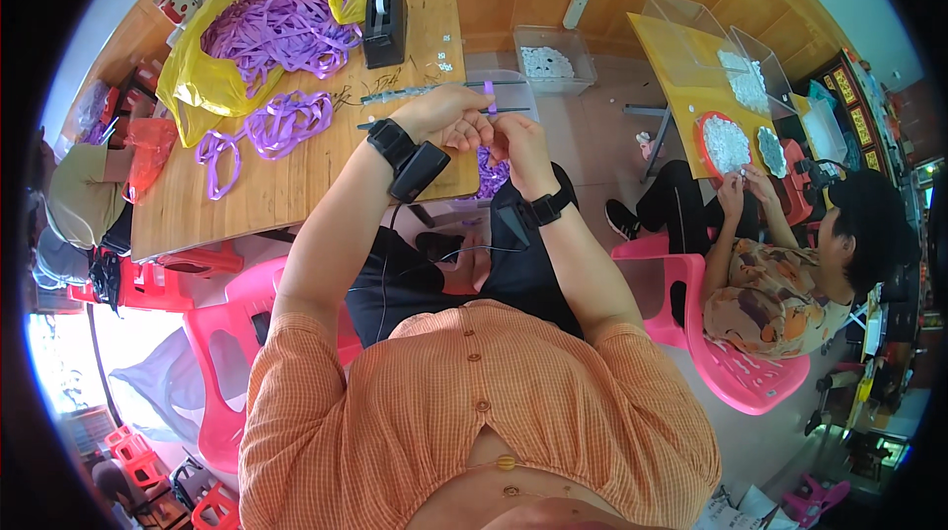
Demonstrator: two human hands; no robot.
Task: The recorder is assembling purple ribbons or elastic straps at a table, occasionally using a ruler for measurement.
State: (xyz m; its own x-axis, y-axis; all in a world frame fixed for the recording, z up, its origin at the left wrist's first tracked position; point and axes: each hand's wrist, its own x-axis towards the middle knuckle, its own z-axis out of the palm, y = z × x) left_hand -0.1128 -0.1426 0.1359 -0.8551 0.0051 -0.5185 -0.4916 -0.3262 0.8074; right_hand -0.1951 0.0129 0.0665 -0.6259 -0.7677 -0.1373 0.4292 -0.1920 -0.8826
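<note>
Two thin dark rods (395,93) run side by side past the right edge of the wooden table. A short strip of purple ribbon (489,89) hangs across them at their right end. My left hand (444,119) reaches over the rods with its fingers curled in close to the ribbon; what they grip is hidden. From the other side, my right hand (520,143) pinches at the ribbon's lower end, its fingertips nearly meeting the left ones. Below both hands, more purple ribbon lies in a clear plastic bin (515,95).
On the wooden table (286,204) are a yellow bag (188,76) of purple ribbon, a loose ribbon pile (286,125) and a black tape dispenser (385,26). A co-worker (790,273) on a pink chair handles small white pieces at a yellow table (681,85). A bin of white pieces (548,61) stands on the floor.
</note>
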